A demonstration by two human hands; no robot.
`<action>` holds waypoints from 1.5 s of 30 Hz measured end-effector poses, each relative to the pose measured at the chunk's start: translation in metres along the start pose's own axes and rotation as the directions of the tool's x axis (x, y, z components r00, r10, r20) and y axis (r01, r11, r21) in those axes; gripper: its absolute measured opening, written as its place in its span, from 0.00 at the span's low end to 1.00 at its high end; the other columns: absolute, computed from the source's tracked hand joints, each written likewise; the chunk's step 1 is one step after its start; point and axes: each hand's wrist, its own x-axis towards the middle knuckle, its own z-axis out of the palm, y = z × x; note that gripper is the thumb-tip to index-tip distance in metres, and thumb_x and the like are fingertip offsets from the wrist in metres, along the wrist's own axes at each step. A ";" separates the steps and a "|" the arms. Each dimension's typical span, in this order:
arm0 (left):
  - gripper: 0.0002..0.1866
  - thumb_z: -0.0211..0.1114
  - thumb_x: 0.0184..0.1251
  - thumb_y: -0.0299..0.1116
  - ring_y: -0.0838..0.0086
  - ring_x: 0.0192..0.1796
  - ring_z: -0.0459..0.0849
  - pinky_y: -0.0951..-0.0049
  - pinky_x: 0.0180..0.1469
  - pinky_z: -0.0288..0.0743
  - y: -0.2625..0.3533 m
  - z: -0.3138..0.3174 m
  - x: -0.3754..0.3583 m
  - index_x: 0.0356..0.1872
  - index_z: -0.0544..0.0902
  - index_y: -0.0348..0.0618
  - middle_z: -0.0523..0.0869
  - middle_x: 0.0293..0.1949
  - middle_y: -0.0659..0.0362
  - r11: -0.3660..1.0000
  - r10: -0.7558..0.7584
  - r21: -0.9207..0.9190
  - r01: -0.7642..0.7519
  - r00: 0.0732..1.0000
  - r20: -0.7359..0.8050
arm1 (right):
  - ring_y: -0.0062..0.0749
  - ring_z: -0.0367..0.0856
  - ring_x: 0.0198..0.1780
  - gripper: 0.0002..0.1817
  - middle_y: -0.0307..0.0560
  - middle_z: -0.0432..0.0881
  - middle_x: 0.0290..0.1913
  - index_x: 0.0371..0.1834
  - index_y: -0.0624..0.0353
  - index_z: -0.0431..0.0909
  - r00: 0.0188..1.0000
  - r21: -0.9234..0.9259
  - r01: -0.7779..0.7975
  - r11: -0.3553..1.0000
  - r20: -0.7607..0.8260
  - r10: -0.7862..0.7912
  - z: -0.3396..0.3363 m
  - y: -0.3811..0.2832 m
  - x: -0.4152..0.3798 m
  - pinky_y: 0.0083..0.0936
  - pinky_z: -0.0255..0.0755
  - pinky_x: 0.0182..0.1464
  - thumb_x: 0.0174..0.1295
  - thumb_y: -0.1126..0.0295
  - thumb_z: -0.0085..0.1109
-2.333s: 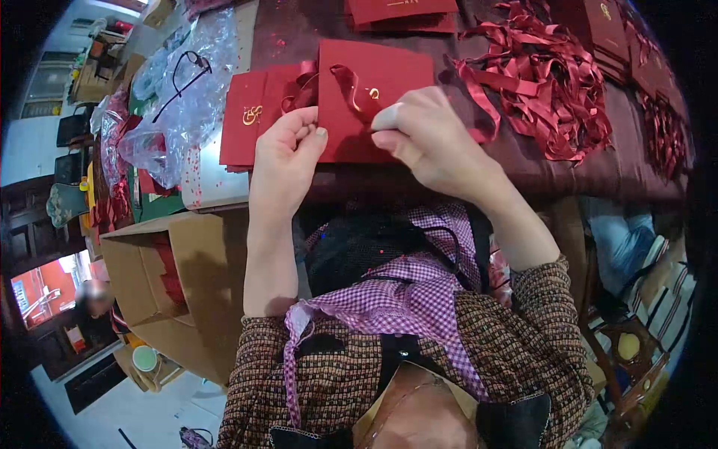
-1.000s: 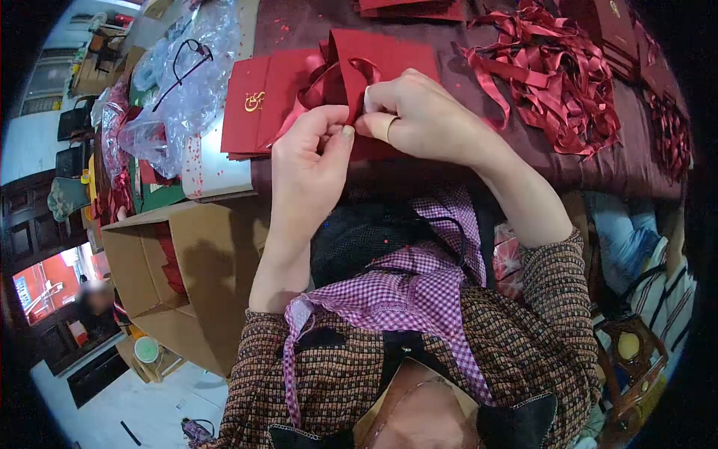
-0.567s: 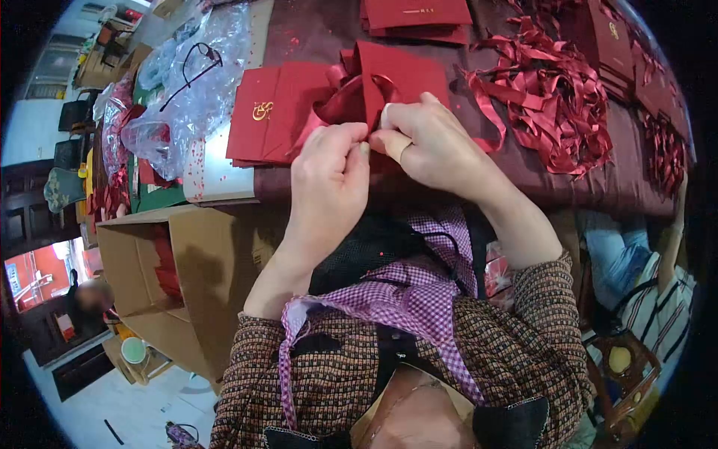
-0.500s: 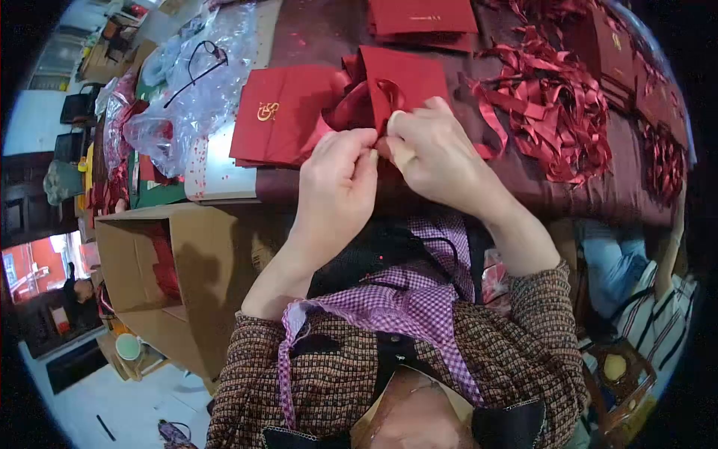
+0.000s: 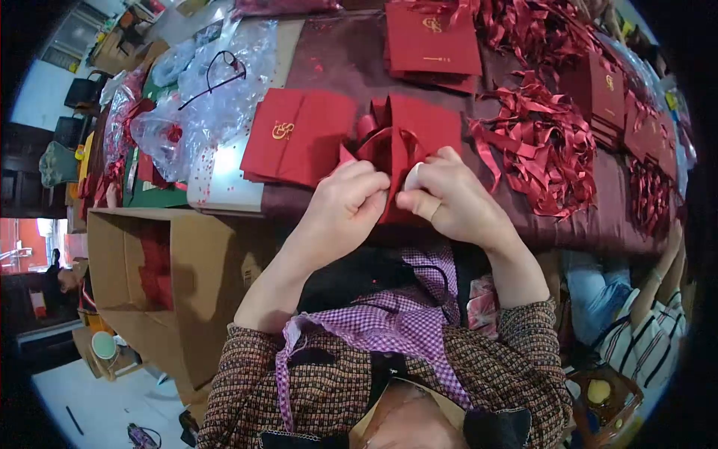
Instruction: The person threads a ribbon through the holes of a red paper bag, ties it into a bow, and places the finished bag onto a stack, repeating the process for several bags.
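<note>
A red paper piece like a small gift bag (image 5: 428, 122) stands partly opened at the table's front edge. A shiny red ribbon (image 5: 410, 142) loops over its upright panel. My left hand (image 5: 345, 206) is closed, pinching the ribbon at the left of that panel. On the panel's other side my right hand (image 5: 458, 200) is closed too, thumb against forefinger, apparently on the ribbon; my fingers partly hide the contact. A white wrap covers one right fingertip. Beside my left hand lies a stack of red paper bags (image 5: 299, 135) with gold print.
Loose red ribbons (image 5: 540, 150) lie heaped at the right. Another red stack (image 5: 434, 41) sits farther back. Clear plastic wrapping with eyeglasses (image 5: 213, 82) covers the left side. An open cardboard box (image 5: 202, 277) stands below the table edge. Another person's arm (image 5: 662, 273) is at far right.
My hands have drawn slightly apart, one on each side of the upright red panel. The whole view has shifted, so the table sits lower in it.
</note>
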 end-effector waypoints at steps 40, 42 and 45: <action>0.02 0.57 0.55 0.20 0.79 0.33 0.75 0.79 0.35 0.68 0.008 -0.019 -0.006 0.27 0.77 0.33 0.78 0.28 0.61 0.750 -0.231 -0.554 0.362 0.928 0.294 | 0.35 0.76 0.47 0.08 0.40 0.76 0.34 0.35 0.53 0.77 0.920 0.032 0.337 0.941 0.202 -0.337 -0.041 -0.020 0.004 0.46 0.57 0.66 0.56 0.64 0.63; 0.03 0.58 0.55 0.22 0.79 0.29 0.75 0.80 0.31 0.67 -0.010 -0.028 -0.007 0.27 0.79 0.34 0.78 0.29 0.61 0.514 -0.356 -0.755 0.408 0.902 0.245 | 0.34 0.77 0.45 0.06 0.38 0.75 0.33 0.33 0.53 0.76 0.913 0.104 0.348 0.932 0.189 -0.362 -0.039 -0.022 0.001 0.46 0.58 0.65 0.57 0.67 0.63; 0.05 0.56 0.58 0.25 0.74 0.24 0.74 0.77 0.27 0.66 -0.027 -0.044 -0.008 0.27 0.79 0.34 0.78 0.27 0.57 0.382 -0.496 -0.873 0.303 0.864 0.083 | 0.31 0.77 0.43 0.04 0.35 0.75 0.32 0.31 0.52 0.75 0.919 0.104 0.347 0.932 0.159 -0.360 -0.040 -0.018 -0.001 0.47 0.57 0.65 0.59 0.69 0.61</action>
